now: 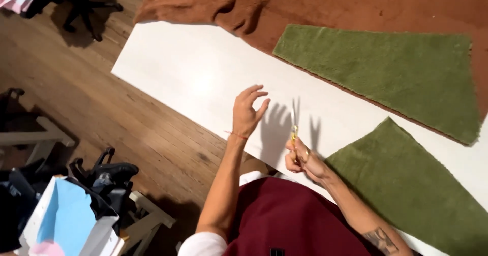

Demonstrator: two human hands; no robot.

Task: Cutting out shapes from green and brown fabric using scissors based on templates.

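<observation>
Person holding scissors over a white table.
Right hand (303, 160) grips yellow-handled scissors (294, 125) upright; left hand (247, 112) hovers, fingers spread, near the table's (193, 68) front edge.

White table (203, 73) stands on a wood plank floor (101, 113), long edge running diagonally. On it: brown fleece cloth (315, 7) across the far side, one green fleece piece (386, 73) lying on the brown, a second green fleece piece (417, 185) directly on the tabletop, near edge.
</observation>
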